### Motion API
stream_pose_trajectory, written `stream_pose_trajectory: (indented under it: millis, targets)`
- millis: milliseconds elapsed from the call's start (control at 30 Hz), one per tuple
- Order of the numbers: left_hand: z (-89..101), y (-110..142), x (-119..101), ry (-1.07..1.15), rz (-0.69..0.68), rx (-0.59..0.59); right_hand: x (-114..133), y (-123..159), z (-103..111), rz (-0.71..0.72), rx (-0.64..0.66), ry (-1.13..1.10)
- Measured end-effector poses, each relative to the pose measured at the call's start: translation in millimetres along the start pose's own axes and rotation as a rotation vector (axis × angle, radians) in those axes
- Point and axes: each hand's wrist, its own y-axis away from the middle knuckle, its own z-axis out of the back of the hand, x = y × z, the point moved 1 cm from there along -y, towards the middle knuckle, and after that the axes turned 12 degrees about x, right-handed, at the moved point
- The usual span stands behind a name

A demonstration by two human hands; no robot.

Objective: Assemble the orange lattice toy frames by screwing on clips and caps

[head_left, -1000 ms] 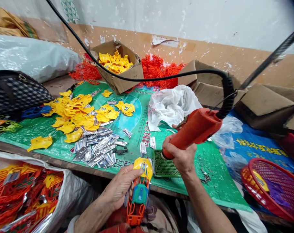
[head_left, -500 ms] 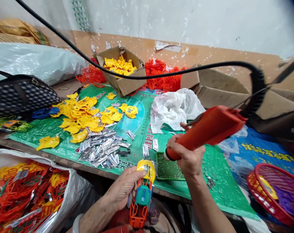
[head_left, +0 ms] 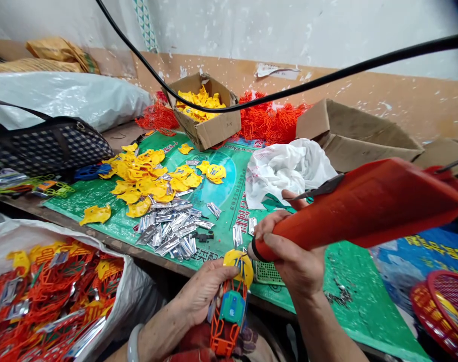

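My left hand is closed round an orange plastic frame with a teal block in it and a yellow plastic piece at its far end. In my right hand is a red electric screwdriver, tilted, its nose pointing left and down. The nose is at the right edge of the yellow piece; whether the bit touches a screw is too small to tell. Beneath my right hand lies a green perforated tray, partly hidden. Silver metal strips are heaped beyond my left hand.
Yellow pieces lie piled on the green sheet. A cardboard box of yellow parts stands behind. At left is a white sack of assembled frames. A black cable crosses above. A red basket sits right.
The screwdriver's nose has moved from above the green tray to the yellow piece in my left hand. My view has shifted slightly left.
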Motion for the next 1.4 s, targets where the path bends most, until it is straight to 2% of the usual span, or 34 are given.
stream_pose_trajectory:
  millis: [333,667,1167,1400]
  targets:
    - [0.7,-1,2,0.018,-0.016,-0.010,-3,4,1,0.008,0.026,0.134]
    - [-4.2,1,0,0.043,-0.037,0.033,-10,6,-2,-0.059,0.083,0.260]
    - [-2.3,1,1,0.018,-0.040,0.044,-14,7,-2,-0.033,0.120,0.168]
    - [-1.7,-1,3,0.037,-0.042,0.041,-16,12,0,-0.048,0.087,0.169]
